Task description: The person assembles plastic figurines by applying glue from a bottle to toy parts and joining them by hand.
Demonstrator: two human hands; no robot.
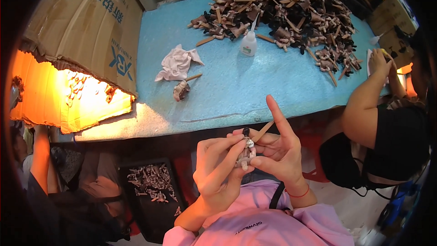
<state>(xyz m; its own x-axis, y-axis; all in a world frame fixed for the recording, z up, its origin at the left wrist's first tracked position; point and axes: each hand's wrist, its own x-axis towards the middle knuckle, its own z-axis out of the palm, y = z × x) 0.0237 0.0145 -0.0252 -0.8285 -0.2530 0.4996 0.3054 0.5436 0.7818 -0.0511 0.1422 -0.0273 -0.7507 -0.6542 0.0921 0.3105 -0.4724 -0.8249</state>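
Note:
In front of my chest, just off the table's near edge, I hold a small figurine (246, 154) with a dark head and pale body. A flat wooden stick (263, 131) slants up from it to the right. My left hand (217, 168) pinches its left side with bent fingers. My right hand (280, 152) grips the other side, its thumb against the lower part and its index finger stretched up. The fingers partly hide the figurine. On the table lie another figurine (181, 91) with a stick and a crumpled pale cloth (177, 64).
A white squeeze bottle (248, 44) with a thin nozzle stands before a heap of stick-mounted figurines (291, 13) on the blue tabletop (218, 93). A cardboard box (82, 23) borders the left. A black tray (152, 200) of small parts sits low. Other people sit either side.

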